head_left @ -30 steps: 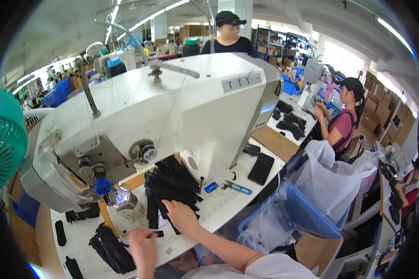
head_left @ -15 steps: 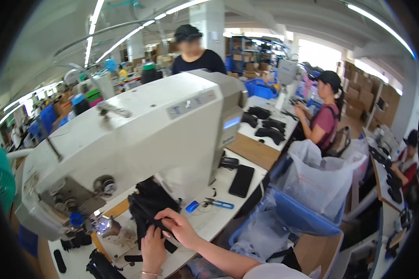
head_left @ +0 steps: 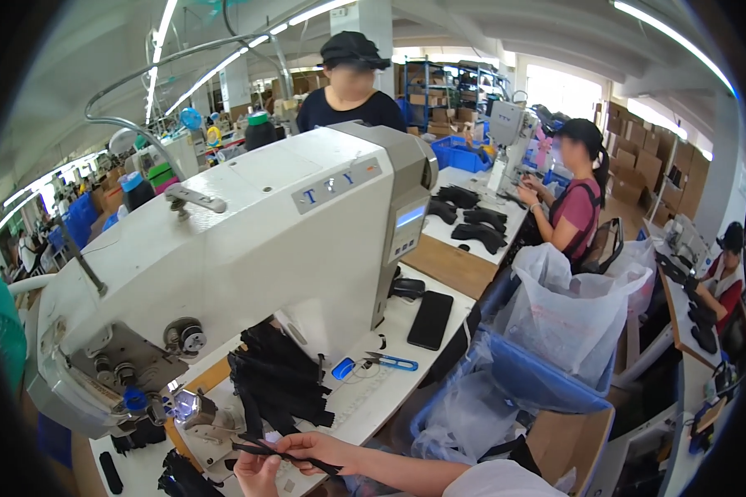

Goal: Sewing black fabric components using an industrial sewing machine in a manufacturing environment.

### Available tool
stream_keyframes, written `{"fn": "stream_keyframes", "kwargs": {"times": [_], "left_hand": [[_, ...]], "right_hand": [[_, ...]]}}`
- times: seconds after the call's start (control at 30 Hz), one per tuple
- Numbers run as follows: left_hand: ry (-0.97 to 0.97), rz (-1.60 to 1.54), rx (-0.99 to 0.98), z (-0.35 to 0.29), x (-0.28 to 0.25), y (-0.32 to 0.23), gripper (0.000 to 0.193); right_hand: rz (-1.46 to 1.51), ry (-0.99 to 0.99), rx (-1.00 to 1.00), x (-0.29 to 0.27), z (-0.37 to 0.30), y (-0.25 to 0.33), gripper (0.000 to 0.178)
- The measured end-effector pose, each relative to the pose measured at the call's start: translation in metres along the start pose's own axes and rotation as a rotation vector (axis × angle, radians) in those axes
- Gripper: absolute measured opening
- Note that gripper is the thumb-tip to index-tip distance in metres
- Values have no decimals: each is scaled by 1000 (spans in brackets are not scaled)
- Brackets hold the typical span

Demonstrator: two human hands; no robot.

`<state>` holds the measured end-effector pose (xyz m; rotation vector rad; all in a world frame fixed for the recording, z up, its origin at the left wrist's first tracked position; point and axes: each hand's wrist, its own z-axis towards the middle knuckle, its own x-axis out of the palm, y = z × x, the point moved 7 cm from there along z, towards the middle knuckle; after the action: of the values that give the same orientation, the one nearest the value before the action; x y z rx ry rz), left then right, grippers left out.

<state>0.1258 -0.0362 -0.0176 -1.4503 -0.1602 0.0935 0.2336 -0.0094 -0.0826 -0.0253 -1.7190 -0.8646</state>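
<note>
Head view: the left hand [head_left: 259,477] and right hand [head_left: 318,451] both pinch thin black strips [head_left: 255,449] above the near edge of the white table [head_left: 363,407]. More strips lie in a pile [head_left: 278,385] beside the sewing machine [head_left: 249,219]; blue snips [head_left: 394,362] and a black phone [head_left: 430,321] lie toward the table's right edge.

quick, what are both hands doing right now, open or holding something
Left hand: closed, pinching a black strip.
Right hand: closed, fingers also gripping the black strip.
</note>
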Motion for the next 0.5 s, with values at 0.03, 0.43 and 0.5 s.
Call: {"fn": "stream_keyframes", "kwargs": {"times": [0.03,0.43,0.5], "left_hand": [[-14,-2,23,-2,-4,4,3],[-327,43,232,-30,-57,-23,9],[-309,294,202,-33,-56,-26,10]], "right_hand": [[-93,-25,10,0,0,-1,25],[-1546,-226,-492,46,-33,21,17],[-1531,-189,-408,43,-31,18,19]]}}
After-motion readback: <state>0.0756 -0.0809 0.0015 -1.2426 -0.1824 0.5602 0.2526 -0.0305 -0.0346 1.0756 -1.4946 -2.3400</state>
